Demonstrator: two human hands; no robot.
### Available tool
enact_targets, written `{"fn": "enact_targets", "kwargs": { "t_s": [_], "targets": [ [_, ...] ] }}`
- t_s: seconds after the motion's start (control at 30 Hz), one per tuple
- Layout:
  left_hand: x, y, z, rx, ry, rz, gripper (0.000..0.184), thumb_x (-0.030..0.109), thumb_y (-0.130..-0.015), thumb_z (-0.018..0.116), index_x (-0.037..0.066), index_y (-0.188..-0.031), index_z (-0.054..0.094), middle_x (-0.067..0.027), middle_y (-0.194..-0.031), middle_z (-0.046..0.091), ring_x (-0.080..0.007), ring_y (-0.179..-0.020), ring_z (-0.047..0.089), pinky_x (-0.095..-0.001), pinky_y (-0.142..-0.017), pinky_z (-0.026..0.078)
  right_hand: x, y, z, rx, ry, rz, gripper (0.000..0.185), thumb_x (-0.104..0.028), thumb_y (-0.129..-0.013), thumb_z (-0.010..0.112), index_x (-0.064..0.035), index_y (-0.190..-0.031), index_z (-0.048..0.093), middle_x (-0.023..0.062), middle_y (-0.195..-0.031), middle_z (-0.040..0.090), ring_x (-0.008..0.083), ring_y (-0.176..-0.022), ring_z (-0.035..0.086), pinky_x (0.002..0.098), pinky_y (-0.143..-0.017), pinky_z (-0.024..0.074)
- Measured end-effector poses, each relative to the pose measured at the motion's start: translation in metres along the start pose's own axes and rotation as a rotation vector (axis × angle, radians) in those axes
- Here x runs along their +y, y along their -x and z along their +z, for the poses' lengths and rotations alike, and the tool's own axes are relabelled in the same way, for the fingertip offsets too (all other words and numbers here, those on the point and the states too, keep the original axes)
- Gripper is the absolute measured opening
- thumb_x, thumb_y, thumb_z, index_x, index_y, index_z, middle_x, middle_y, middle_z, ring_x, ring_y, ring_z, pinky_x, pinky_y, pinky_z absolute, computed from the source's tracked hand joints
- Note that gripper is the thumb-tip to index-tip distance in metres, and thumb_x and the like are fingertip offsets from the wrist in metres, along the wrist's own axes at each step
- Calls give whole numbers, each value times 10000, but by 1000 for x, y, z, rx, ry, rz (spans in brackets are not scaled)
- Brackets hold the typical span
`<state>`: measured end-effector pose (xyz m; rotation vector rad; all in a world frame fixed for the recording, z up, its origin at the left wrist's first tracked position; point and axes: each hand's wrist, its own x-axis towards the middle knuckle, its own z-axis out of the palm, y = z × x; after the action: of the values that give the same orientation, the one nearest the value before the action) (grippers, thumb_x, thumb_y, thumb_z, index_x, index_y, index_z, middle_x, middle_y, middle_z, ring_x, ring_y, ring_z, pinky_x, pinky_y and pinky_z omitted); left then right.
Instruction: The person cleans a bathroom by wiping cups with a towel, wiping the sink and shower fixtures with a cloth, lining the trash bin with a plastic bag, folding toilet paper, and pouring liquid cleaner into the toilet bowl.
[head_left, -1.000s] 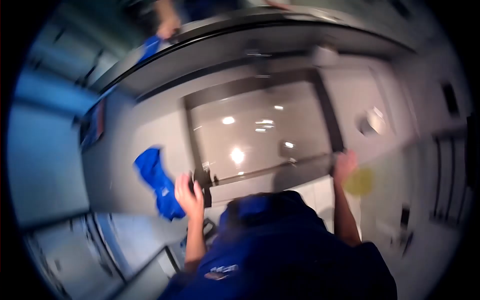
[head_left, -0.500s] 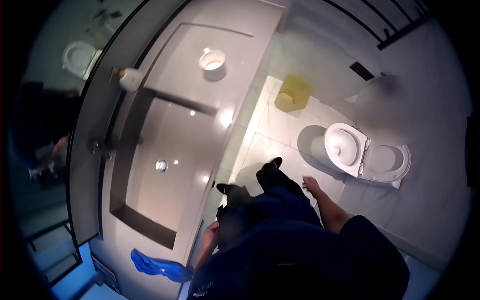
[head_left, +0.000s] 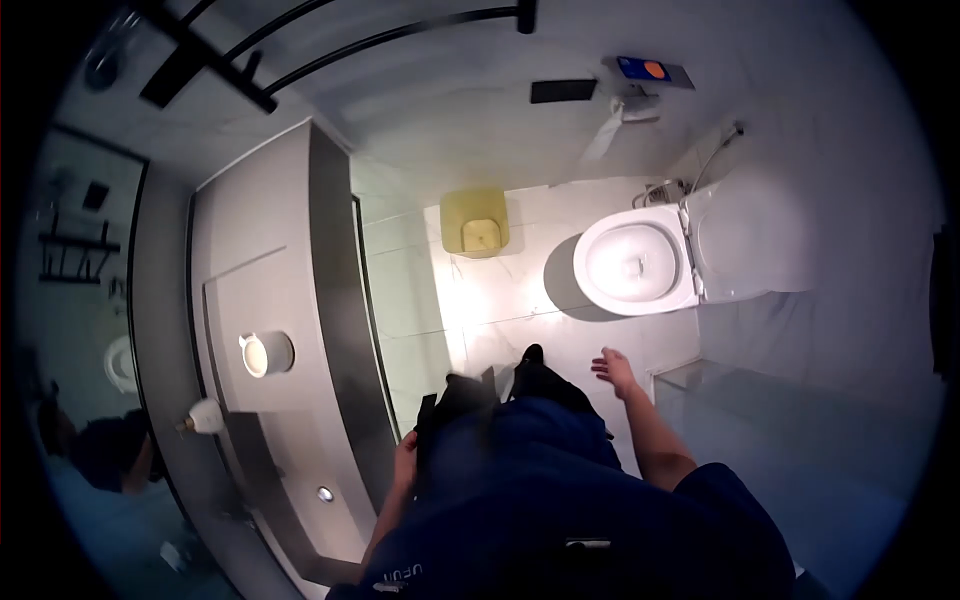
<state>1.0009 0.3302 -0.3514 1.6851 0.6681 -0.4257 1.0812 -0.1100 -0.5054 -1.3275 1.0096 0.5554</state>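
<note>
My right hand (head_left: 615,372) hangs in the air over the pale tiled floor, fingers apart and holding nothing, in front of the white toilet (head_left: 638,262). The toilet lid (head_left: 745,240) is raised and the bowl shows. Down by my dark trousers, close to the counter's edge, is my left hand (head_left: 407,455); its fingers are mostly hidden. A white mug (head_left: 262,354) and a white soap dispenser (head_left: 205,416) stand on the grey counter (head_left: 250,205), beside the sink (head_left: 318,515).
A yellow translucent bin (head_left: 474,222) stands on the floor by the wall. Black rails (head_left: 395,38) are fixed above. A paper holder (head_left: 632,105) and a black plate (head_left: 562,91) are on the wall. The mirror (head_left: 85,330) is at the left.
The view has turned right from the sink to the toilet. Both hands have left the sink's front edge. The blue cloth on the counter has gone out of view.
</note>
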Motion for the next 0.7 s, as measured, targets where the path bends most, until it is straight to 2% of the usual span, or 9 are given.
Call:
{"fn": "enact_targets", "kwargs": {
  "t_s": [0.07,0.2,0.23,0.27,0.33,0.47,0.53,0.6,0.7],
  "targets": [
    [2,-22,-19,120,-99,-79,198,231,-884,524,56,-803,574,28,-704,536,-74,-633,472,-246,-550,396,-10,-11,-1,25,12,-43,384,-410,-892,468,-77,-1075,520,90,-933,619,182,-792,602,331,-681,461],
    [98,-50,-9,531,313,-164,233,198,-859,417,68,-700,527,17,-646,464,-81,-586,426,-238,-514,348,-45,-2,27,190,104,-154,394,-379,-892,481,-38,-1084,526,82,-927,618,163,-782,588,301,-710,463],
    [112,-63,-7,531,54,-62,260,207,-860,399,51,-705,536,11,-638,459,-82,-591,425,-242,-525,360,-48,-5,44,250,248,-211,389,-366,-898,479,-27,-1080,534,78,-925,617,155,-776,582,296,-713,462],
    [105,-88,-10,488,-174,121,254,205,-882,404,44,-740,541,12,-665,473,-78,-615,428,-241,-544,368,-53,-8,65,307,396,-269,385,-353,-903,476,-16,-1076,542,75,-924,616,147,-770,577,291,-716,461],
    [150,-130,4,313,116,225,263,228,-923,418,42,-786,542,16,-703,492,-71,-643,433,-235,-560,369,-100,14,139,107,339,-491,345,-278,-922,462,7,-1095,552,77,-935,618,134,-776,566,281,-732,463],
    [210,-211,19,-4,207,269,241,248,-943,475,50,-831,554,32,-723,517,-51,-649,439,-209,-569,368,-227,92,270,-643,347,-646,335,-242,-898,524,-10,-1140,520,109,-957,623,192,-819,583,295,-758,458],
    [236,-234,26,-183,248,172,217,230,-936,498,45,-848,568,28,-727,551,-48,-637,462,-196,-570,379,-251,97,309,-655,631,-723,361,-302,-855,572,2,-1047,538,151,-907,608,251,-809,587,344,-721,451],
    [248,-253,19,-353,115,37,204,194,-923,519,8,-959,594,-1,-785,605,-59,-663,517,-198,-603,416,-245,81,328,-407,746,-767,331,-322,-811,594,-11,-909,534,178,-817,588,329,-777,578,394,-678,439],
    [258,-272,8,-579,121,-42,197,146,-907,536,-7,-1018,592,-21,-863,631,-68,-700,548,-204,-642,440,-245,63,325,-395,629,-815,282,-297,-808,550,-17,-833,561,188,-811,600,366,-779,575,422,-675,440]
  ]
}}
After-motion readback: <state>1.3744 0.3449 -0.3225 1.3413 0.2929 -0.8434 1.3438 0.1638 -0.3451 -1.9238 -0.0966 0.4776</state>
